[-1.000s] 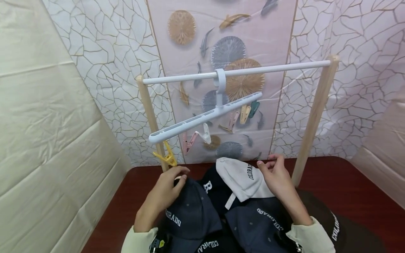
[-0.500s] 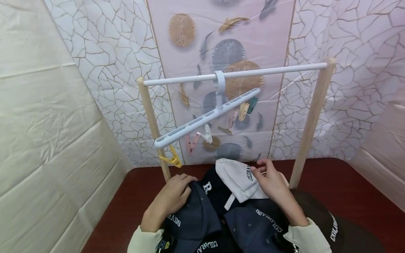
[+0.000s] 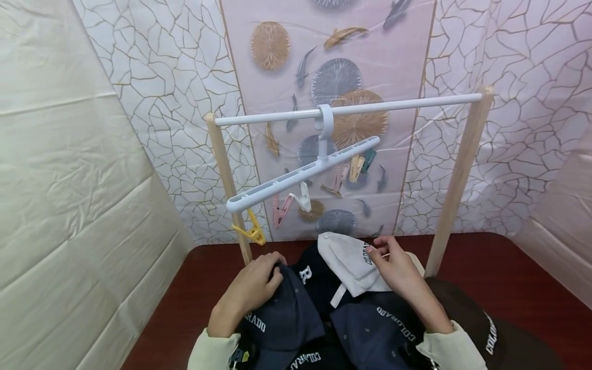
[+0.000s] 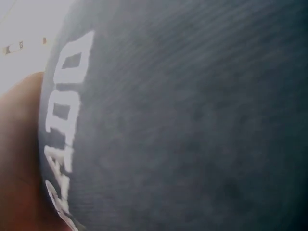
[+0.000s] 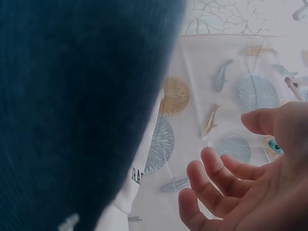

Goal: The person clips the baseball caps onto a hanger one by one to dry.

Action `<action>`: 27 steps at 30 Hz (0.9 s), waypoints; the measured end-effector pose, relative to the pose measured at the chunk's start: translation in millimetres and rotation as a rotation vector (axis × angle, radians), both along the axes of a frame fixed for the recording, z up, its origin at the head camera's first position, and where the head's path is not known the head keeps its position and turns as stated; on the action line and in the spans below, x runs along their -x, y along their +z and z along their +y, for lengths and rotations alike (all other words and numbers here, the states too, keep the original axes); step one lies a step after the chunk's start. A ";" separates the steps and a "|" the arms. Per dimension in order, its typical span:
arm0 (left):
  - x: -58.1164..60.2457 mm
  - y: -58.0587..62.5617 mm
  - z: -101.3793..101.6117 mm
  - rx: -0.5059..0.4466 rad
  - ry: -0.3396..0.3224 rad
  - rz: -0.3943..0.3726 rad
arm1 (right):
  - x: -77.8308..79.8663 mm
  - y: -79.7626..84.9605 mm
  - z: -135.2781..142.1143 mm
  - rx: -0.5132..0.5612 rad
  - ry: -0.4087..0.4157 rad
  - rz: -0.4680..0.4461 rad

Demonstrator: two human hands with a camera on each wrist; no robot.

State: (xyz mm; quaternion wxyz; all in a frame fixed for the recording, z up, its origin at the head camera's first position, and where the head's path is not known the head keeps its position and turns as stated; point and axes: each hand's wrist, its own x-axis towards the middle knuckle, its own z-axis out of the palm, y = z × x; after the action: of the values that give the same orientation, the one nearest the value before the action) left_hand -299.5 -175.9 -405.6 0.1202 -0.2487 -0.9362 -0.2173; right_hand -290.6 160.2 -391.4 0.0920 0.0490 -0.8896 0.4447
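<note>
A dark blue-grey cap [image 3: 289, 313] with white lettering lies at the front left of a pile of caps. My left hand [image 3: 250, 288] is at its upper left edge, thumb and fingers curled round that edge. In the left wrist view this lettered cap [image 4: 168, 120] fills most of the picture. My right hand [image 3: 398, 267] is over the right part of a white cap [image 3: 349, 259]; the right wrist view shows its fingers [image 5: 219, 175] loosely bent and holding nothing. Behind the caps, a pale blue clip hanger [image 3: 296, 177] hangs from a white rod [image 3: 407, 105].
Clothespins hang under the hanger: yellow [image 3: 252, 228], pink [image 3: 281, 210], white [image 3: 303, 198] and others. Wooden posts [image 3: 458, 185] hold up the rod. Another blue-grey cap [image 3: 370, 329], a black cap [image 3: 312, 272] and a brown cap [image 3: 467, 318] lie on the red-brown table [image 3: 499, 267].
My left hand has moved slightly right and down onto the edge of the blue-grey cap. My right hand has shifted a little left and lower over the white cap. The hanger has swung slightly.
</note>
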 end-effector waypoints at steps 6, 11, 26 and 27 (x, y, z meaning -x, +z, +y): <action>-1.0 1.6 -1.8 -0.054 -0.010 -0.031 | -0.8 0.7 0.1 -0.016 0.005 0.012; -1.1 4.7 -5.7 -0.092 -0.034 -0.091 | -1.7 1.5 -0.5 -0.020 0.018 0.018; -9.1 15.6 -9.2 -0.014 -0.012 -0.053 | -2.9 4.0 -0.1 -0.022 0.034 0.066; -10.1 16.0 -9.6 0.002 0.001 -0.039 | -3.0 4.1 -0.3 -0.021 0.038 0.072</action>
State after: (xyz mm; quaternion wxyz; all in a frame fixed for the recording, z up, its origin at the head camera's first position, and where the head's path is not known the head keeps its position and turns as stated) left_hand -289.4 -185.4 -389.5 0.1019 -0.2442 -0.9386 -0.2213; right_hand -287.5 159.9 -387.2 0.1149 0.0826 -0.8892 0.4350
